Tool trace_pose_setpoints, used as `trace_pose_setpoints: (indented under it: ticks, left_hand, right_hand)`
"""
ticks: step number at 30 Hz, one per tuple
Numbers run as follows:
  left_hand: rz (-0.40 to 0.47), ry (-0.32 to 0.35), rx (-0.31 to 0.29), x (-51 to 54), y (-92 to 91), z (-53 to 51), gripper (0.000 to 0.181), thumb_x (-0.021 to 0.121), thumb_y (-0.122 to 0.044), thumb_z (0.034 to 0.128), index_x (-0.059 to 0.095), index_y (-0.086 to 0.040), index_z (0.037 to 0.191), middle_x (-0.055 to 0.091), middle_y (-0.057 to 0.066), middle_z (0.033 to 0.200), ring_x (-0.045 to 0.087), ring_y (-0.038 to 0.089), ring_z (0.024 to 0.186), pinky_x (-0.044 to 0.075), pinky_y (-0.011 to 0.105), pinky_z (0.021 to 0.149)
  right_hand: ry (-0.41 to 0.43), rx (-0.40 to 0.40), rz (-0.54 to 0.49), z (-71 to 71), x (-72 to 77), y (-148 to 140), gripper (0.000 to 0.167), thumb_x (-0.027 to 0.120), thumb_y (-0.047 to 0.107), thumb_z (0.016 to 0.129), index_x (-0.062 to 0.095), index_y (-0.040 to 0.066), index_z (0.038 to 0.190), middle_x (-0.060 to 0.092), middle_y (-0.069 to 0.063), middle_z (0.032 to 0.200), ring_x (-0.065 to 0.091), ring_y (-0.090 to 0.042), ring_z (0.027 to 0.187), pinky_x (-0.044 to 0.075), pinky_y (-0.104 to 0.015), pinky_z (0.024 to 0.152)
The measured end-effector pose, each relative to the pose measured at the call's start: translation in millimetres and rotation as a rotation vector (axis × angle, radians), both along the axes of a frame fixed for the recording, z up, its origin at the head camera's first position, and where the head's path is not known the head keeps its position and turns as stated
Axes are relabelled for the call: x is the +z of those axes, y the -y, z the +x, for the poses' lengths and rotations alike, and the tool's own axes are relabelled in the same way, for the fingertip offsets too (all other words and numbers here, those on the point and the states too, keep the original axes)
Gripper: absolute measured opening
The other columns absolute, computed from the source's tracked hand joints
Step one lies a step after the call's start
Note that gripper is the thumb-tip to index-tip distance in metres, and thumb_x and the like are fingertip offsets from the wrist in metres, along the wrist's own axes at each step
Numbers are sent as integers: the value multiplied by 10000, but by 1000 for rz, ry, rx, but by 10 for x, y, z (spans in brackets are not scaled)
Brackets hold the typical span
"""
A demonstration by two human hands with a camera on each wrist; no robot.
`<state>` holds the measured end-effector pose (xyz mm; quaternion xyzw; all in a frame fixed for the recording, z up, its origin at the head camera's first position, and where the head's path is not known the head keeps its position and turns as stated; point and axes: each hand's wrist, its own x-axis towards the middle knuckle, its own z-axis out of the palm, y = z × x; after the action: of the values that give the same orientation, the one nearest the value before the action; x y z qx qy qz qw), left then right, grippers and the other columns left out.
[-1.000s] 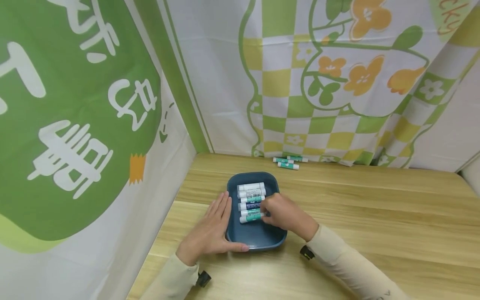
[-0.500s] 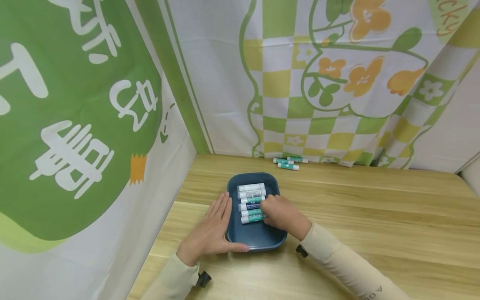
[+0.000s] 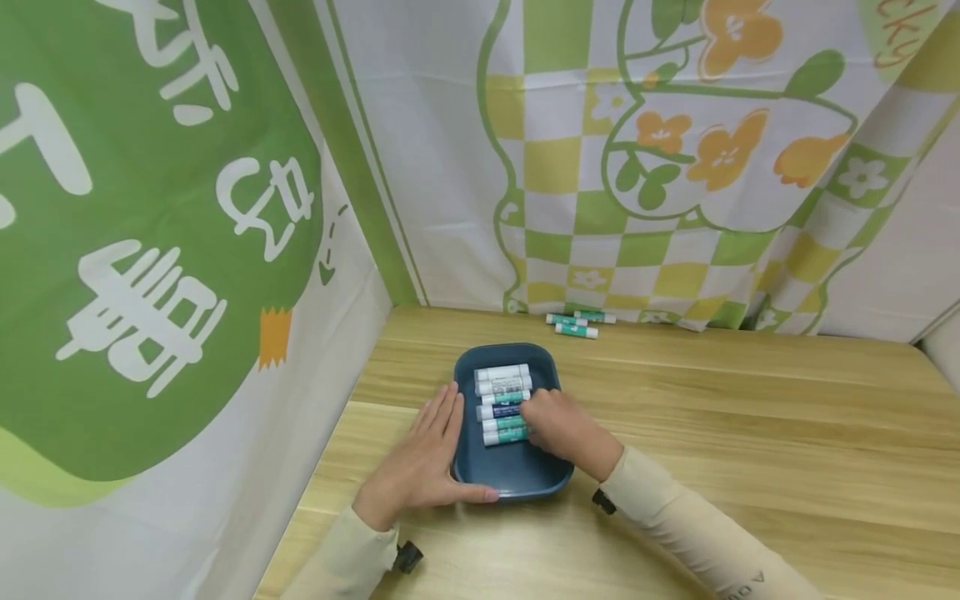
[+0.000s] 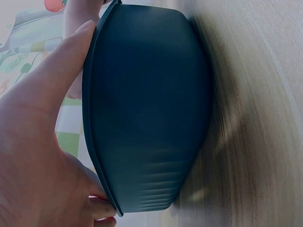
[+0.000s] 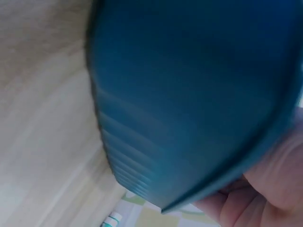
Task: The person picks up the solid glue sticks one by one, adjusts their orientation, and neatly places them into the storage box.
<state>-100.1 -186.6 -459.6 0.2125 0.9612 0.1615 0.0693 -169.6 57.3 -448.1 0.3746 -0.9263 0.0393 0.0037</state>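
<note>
A dark blue tray [image 3: 513,482] on the table holds several small tubes in a column: white ones [image 3: 502,373] at the back, a dark-labelled one [image 3: 498,412] midway, and green-and-white ones. My left hand [image 3: 412,458] lies flat along the tray's left side, fingers straight, thumb on the near rim; the left wrist view shows this hand [image 4: 42,123] against the rim. My right hand [image 3: 566,429] reaches over the right rim with curled fingers at the right end of the lowest green-and-white tube [image 3: 504,437]; the fingertips are hidden. In the right wrist view the tray wall blocks the tubes.
Several green-and-white tubes [image 3: 577,331] lie on the wooden table [image 3: 712,417] near its back edge, behind and right of the tray. A patterned cloth [image 3: 637,250] hangs behind the table, and a green-and-white one [image 3: 172,250] hangs at the left.
The lowest tube has shifted slightly right, its left end now closer to line with the one above. My right forearm has moved a little left. My left hand has stayed put.
</note>
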Motion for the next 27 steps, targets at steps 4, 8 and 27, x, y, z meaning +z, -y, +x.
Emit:
trace_pose_setpoints:
  ticks: [4,8,27]
  left_hand:
    - [-1,-4,-2,-1,-2,-5,1426,662,-884,769,48,26,1679,-29,231,1775,-16,374,1668,149,570,1347]
    - [-2,-10,-2,-6,-4,-7,1430,660,-890,764,60,31,1679,-22,233,1776,-8,379,1668,157,574,1344]
    - [-22,-18,-9,12,-9,-10,1436,660,-892,757,70,41,1675,-26,238,1773,-8,389,1665,154,566,1346]
  right_hand:
    - [36,-6,-75,-24,103,-61,75,833,75,883,776,28,876,734,-67,790,625,-132,667,565,-321,582]
    - [3,-3,-170,-79,224,-178,152,853,90,880,789,-4,980,771,-104,904,709,-180,778,611,-341,652]
    - [-96,-150,-419,-792,261,-914,315,853,72,874,776,-75,1141,788,-263,1072,780,-398,935,651,-517,812]
